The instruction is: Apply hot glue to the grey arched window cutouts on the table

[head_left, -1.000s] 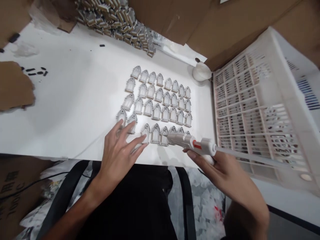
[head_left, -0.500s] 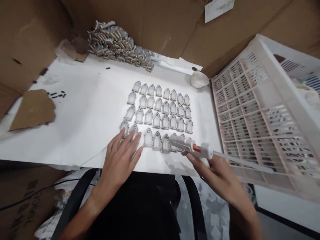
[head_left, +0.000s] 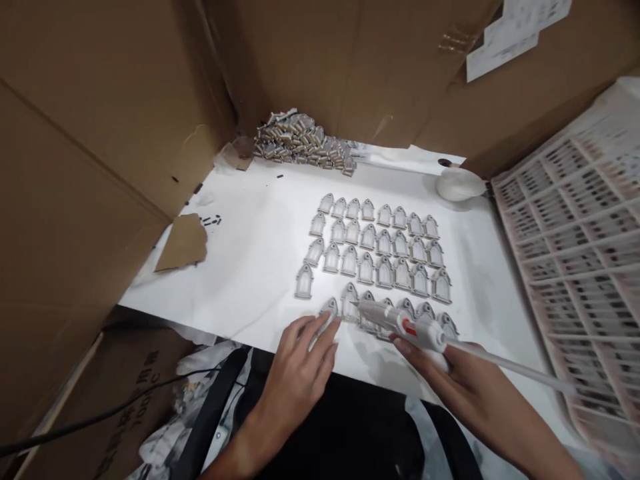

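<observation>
My right hand (head_left: 455, 373) is wrapped round a white hot glue gun (head_left: 400, 323) with an orange-red part. A long translucent glue stick sticks out of its back, and its nozzle points left over the front row of arched pieces. With its fingertips, my left hand (head_left: 303, 367) grips a small grey arched window-shaped piece (head_left: 330, 308) at the left of that row, partly hidden by the fingers. Similar arched pieces (head_left: 384, 272) lie flat in several rows on the white table. One single arched piece (head_left: 303, 281) lies apart, to the left.
A heap of such pieces (head_left: 305, 140) rests against the cardboard wall (head_left: 310, 60). At the back right stands a white bowl (head_left: 459, 185), beside a white plastic crate (head_left: 565, 220). Torn cardboard (head_left: 183, 243) and small black bits (head_left: 213, 220) lie on the left.
The view has swung left, so everything appears further right. My left hand has slid one arched piece rightward, away from its left neighbour and closer to the row. The glue gun's nozzle is nearer the left hand.
</observation>
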Demonstrator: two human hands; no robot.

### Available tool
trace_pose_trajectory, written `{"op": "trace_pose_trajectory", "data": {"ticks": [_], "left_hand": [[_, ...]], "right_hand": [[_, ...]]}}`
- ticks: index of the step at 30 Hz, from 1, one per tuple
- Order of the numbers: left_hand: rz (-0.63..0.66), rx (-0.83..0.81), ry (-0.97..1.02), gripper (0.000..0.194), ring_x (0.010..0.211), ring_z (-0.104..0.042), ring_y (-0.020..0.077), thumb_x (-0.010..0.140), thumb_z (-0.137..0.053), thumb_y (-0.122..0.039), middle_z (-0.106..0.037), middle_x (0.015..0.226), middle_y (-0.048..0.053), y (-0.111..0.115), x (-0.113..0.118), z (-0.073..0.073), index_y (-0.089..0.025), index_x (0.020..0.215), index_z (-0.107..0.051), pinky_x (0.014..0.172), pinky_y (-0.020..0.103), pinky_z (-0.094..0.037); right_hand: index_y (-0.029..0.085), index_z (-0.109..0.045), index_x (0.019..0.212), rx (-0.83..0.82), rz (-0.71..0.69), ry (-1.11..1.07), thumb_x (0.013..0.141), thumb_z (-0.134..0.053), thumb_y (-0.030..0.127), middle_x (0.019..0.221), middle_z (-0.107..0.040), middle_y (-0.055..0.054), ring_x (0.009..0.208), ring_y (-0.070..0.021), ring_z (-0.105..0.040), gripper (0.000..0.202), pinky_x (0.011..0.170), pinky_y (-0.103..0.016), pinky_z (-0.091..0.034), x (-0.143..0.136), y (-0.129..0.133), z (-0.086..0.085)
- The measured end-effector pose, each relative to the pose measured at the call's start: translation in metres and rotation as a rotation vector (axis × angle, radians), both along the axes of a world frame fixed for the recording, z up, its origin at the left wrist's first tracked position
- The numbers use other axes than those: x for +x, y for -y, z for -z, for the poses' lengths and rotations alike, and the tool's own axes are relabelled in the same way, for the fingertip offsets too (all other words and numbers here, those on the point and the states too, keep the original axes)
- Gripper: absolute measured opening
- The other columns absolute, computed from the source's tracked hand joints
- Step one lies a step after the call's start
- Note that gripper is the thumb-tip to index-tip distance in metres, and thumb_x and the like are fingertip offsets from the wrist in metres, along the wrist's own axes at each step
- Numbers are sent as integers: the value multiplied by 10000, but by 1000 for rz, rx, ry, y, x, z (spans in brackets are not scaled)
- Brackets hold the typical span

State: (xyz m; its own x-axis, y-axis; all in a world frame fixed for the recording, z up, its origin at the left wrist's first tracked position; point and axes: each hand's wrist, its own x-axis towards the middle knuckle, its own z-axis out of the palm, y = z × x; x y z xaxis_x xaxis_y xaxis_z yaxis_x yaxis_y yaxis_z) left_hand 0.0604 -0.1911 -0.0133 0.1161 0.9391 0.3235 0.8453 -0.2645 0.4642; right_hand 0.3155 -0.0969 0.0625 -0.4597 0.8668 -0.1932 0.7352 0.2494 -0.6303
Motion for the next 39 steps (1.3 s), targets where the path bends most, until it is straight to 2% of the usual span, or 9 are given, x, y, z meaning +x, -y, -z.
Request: {"op": "trace_pose_trajectory", "data": {"ticks": [4,10,13,16,20,25,31,35,39], "left_hand": [[11,5,62,586,1339,-572,281,1033,-632,-142,-662,1466,116,-3,-10,-1,-215,1587,-456,1124,484,-537],[-12,-137,172,762,1426,-508,291,1031,-677,-338,-595,1505,134,-13,-25,-9,-276,1678,-280,1142,469,-532],[14,-273,201,833,1429,-518,305,1027,-673,-415,-538,1574,117,-23,-33,-14,-346,1706,-195,1131,496,-530],[80,-424,221,894,1400,-556,321,1016,-673,-471,-485,1641,90,-34,-39,-20,-408,1716,-121,1098,510,-543],[176,-502,206,951,1363,-591,330,999,-689,-441,-465,1672,73,-46,-44,-27,-431,1722,-70,1089,518,-537],[234,-486,218,894,1274,-650,304,1006,-675,-367,-553,1606,78,-53,-49,-25,-414,1724,-144,1046,486,-566],[214,-359,222,891,1172,-705,277,979,-728,-481,-571,1595,85,-53,-49,-8,-398,1708,-222,977,457,-616],[199,-312,226,870,1151,-719,269,981,-714,-517,-598,1569,86,-53,-47,-6,-385,1702,-247,974,458,-623],[191,-320,227,864,1177,-716,272,981,-710,-531,-598,1568,76,-52,-46,-6,-385,1700,-254,973,439,-620]], "right_hand": [[230,-801,1073,11,-11,0,1033,-526,649,798,-772,-45,658,-245,-697,503,618,-300,-520,-3,1,3],[227,-692,791,-18,-13,73,1048,-500,654,574,-614,-4,532,-200,-586,534,514,-283,-387,-13,3,-2],[218,-632,766,-54,-11,89,1054,-496,656,585,-590,4,541,-181,-560,542,505,-272,-340,-18,3,-4],[213,-635,800,-112,-30,80,1066,-474,654,611,-588,8,563,-176,-555,540,535,-269,-354,-22,1,-4],[203,-683,852,-157,-40,69,1067,-467,661,622,-581,4,585,-177,-558,550,545,-268,-359,-28,0,0],[191,-701,824,-143,-4,50,1046,-494,674,621,-593,-6,574,-173,-546,570,555,-270,-399,-32,-1,1],[196,-649,736,-164,31,77,1038,-485,693,587,-555,-5,576,-180,-546,605,559,-276,-410,-35,-2,-2],[205,-571,695,-180,2,125,1053,-472,678,581,-537,-1,556,-161,-517,601,545,-272,-365,-35,-3,-4],[207,-598,767,-140,-30,149,1069,-445,660,620,-591,-15,592,-187,-578,566,572,-281,-385,-34,-3,-2]]}}
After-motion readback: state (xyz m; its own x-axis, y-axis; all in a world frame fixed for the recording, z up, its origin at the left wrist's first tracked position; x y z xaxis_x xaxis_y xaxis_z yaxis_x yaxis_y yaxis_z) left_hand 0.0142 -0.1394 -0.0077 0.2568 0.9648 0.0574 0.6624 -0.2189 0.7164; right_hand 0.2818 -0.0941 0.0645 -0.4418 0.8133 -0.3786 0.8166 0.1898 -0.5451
